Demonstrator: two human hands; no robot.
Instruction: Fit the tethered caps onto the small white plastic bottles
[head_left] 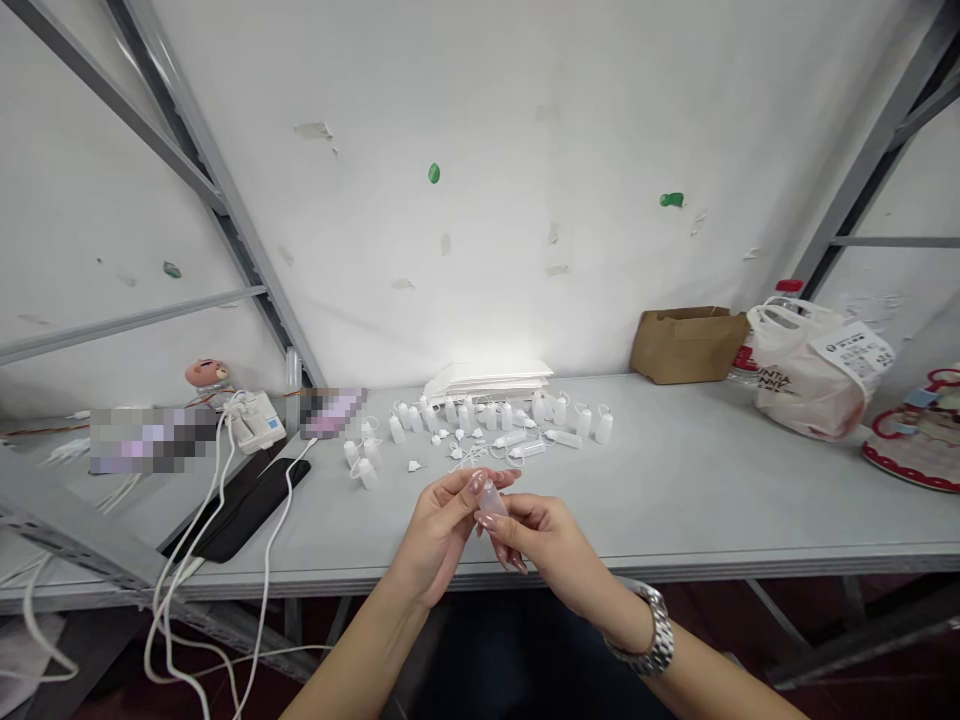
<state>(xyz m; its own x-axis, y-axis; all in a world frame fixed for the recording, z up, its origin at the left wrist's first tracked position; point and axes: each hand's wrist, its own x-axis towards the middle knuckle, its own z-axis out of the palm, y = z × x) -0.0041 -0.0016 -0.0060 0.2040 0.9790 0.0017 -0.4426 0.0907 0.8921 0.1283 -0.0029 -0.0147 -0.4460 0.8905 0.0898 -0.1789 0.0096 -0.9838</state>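
Many bottles (585,422) stand seemingly capped toward the counter's back edge (600,379), several caps (416,466) lie loose, and left hand (439,525) and right hand (559,550) pinch another bottle (492,502).

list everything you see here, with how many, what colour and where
held bottle: one, translucent white, between both hands
small bottles: many, translucent white, mid-table
small caps: several, white, among them
flat stack: one, white, against wall
box: one, brown, back right
carrier bag: one, white, right
red-topped bottle: one, behind bag
round item: one, red-edged, far right
power strip: one, white, left
cables: several, mostly white, left
flat object: black, left, count unclear
figure: one, pink, back left
table: one, grey, across
wall: white, behind
watch: one, silver, right wrist
left hand, right hand: front centre
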